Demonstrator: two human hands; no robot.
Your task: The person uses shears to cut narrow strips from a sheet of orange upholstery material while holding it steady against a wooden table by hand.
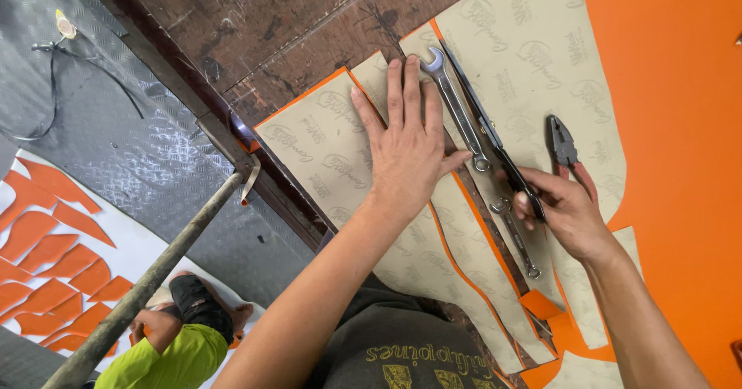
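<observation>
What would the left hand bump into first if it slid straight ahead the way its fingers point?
Probably nothing soon: the left hand lies flat on a tan pattern piece, fingers near its far edge. Beyond is bare dark wooden table. The wrench lies just beside that line.

A workshop for cutting sheet material: a worn, scarred wooden workbench (309, 26) carries beige pattern pieces (325, 149) laid on an orange sheet (680, 111), with spanners (456, 103) and pliers (563, 146) as weights. Cut orange shapes (54, 258) lie on the floor below.
</observation>
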